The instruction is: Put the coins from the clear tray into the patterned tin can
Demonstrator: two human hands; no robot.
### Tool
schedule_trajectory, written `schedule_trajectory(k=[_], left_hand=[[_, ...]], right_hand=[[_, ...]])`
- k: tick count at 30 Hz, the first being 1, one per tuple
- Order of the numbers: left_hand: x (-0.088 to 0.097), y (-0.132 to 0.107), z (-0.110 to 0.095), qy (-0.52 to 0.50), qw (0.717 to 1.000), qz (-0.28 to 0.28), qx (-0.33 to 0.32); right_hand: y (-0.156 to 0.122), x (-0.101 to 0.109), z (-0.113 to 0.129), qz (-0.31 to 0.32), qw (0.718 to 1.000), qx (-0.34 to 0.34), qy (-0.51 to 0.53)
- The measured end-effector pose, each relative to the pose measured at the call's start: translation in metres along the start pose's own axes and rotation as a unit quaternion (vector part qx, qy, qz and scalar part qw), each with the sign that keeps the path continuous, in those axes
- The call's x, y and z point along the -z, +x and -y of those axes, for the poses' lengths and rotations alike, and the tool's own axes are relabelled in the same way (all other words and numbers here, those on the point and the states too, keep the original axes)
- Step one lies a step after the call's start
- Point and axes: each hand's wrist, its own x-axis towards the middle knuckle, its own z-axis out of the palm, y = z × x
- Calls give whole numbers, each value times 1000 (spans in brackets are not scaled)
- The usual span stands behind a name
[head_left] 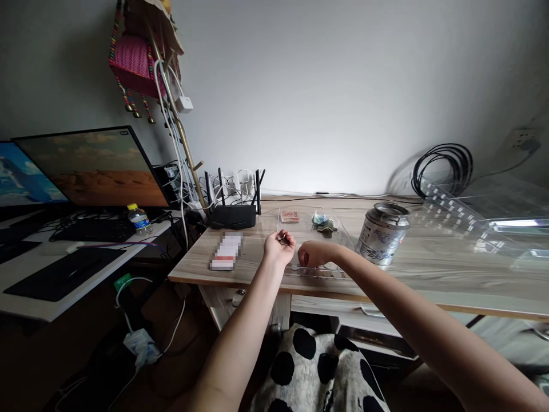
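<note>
My left hand (pixel 279 247) is curled over the near left corner of a clear plastic tray (pixel 338 272) on the wooden desk, its fingers pinched on something small that I cannot make out. My right hand (pixel 309 253) rests closed on the tray's front part, fingers bent down onto its floor beside a few small round pieces, possibly coins. A red banknote (pixel 290 216) and some folded greenish notes (pixel 322 222) lie in the far end of the tray.
A blue-and-white tin can (pixel 381 233) stands right of the tray. A black router (pixel 234 214) and a blurred flat object (pixel 226 252) sit to the left. Clear plastic boxes (pixel 480 220) and coiled black cable (pixel 444 166) are at the right. Monitors (pixel 92 167) and a bottle (pixel 139 219) occupy the lower left desk.
</note>
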Motion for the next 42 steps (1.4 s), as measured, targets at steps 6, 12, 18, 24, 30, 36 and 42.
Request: schedule_trajectory(k=[6,12,18,24,30,36,42], left_hand=[[2,4,4,-12,1000,-7,10],[4,6,2,-14,1000,-3,9],[8,7,5,11,1000,-9,-4],[3,3,25,89,994,31,48],[-6,-2,51,76,988,87,100],[-3,4,50,36,995,42,81],[-2,10,47,18,997,35,64]], right_hand=[[1,0,-5,14,1000,-6,20],[7,-6,-9,-14,998,28,47],[-9,4,-16,-74,983,17,168],[-35,38,-25,-233,953,-19,192],[-49,33,-15,-322,939,-85,83],[-117,61,-61,-509,840,-185,11],[-148,75,-126,-458,830,-317,-28]])
